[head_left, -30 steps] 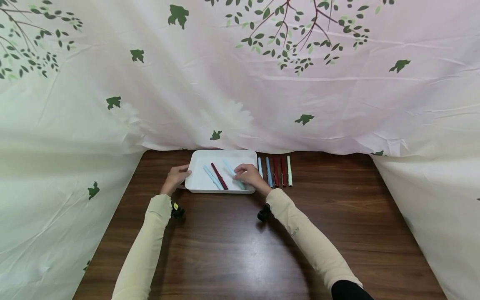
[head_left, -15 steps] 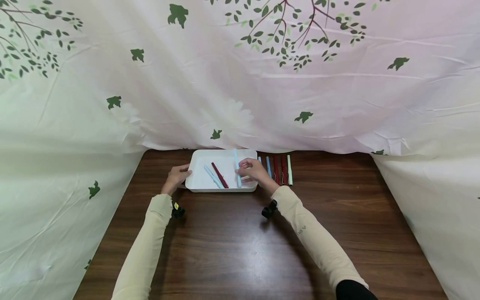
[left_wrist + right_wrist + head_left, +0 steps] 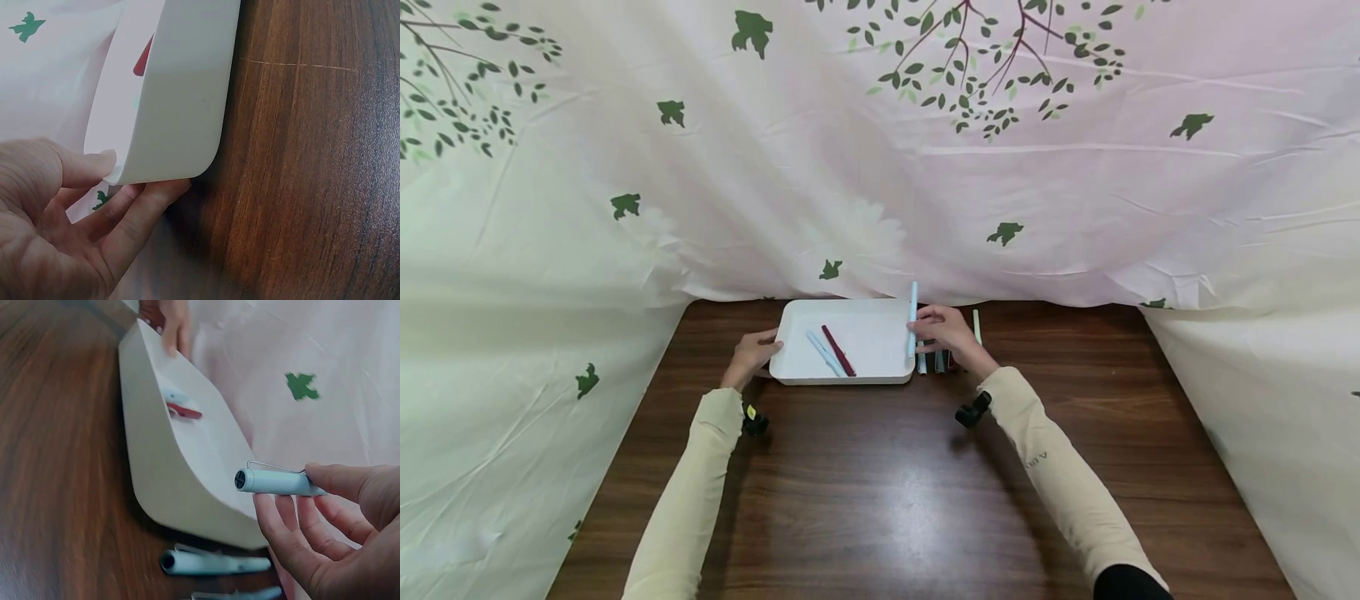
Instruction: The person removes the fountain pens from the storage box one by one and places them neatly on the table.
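My right hand (image 3: 946,329) pinches a light blue pen (image 3: 278,481) with a wire clip between thumb and fingers. The pen is held up over the right rim of the white tray (image 3: 880,377). My left hand (image 3: 750,357) grips the tray's left end, thumb on the rim and fingers against the outside, as the left wrist view shows. Inside the tray lie another light blue pen (image 3: 826,354) and a dark red pen (image 3: 838,350), side by side and slanted. Just right of the tray, a pale blue pen (image 3: 215,563) lies on the table below my right hand.
The row of pens right of the tray is partly hidden by my right hand; a pale green pen (image 3: 977,326) shows at its far end. The brown wooden table (image 3: 850,483) meets a hanging white cloth (image 3: 865,167) printed with leaves and birds at the back.
My right hand has lifted the light blue pen from inside the tray and carried it right, turning it nearly straight, to the tray's right rim. My left hand has stayed on the tray.
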Demonstrator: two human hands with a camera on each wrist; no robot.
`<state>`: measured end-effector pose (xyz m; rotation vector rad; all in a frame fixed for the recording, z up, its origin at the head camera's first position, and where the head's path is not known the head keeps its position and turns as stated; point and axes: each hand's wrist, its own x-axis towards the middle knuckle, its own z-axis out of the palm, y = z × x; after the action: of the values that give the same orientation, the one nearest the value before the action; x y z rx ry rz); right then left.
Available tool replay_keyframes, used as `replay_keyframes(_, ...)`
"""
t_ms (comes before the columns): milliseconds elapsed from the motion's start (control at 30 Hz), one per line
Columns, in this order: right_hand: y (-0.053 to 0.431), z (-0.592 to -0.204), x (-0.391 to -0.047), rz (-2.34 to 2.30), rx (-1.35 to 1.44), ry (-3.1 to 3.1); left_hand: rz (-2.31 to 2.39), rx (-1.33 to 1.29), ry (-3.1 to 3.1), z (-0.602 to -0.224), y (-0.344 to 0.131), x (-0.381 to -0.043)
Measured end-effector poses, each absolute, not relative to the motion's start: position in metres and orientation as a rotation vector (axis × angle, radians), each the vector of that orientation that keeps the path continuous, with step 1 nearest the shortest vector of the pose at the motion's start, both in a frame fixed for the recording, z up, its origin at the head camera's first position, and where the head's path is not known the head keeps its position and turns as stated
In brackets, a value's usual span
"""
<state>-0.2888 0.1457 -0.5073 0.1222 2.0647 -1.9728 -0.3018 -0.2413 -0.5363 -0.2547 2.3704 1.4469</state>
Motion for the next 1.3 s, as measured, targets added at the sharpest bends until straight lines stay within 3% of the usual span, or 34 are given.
replay_keyframes(500,0.204,-0.509,-0.297,-1.912,0.298,2.108,1.442,-0.237,2.330,-0.532,-0.241,-0.300)
replay_keyframes(1300,0.272,-0.539,-0.300,-1.688,0.296,2.239,1.431,-0.261,2.291,-0.530,-0.242,-0.301)
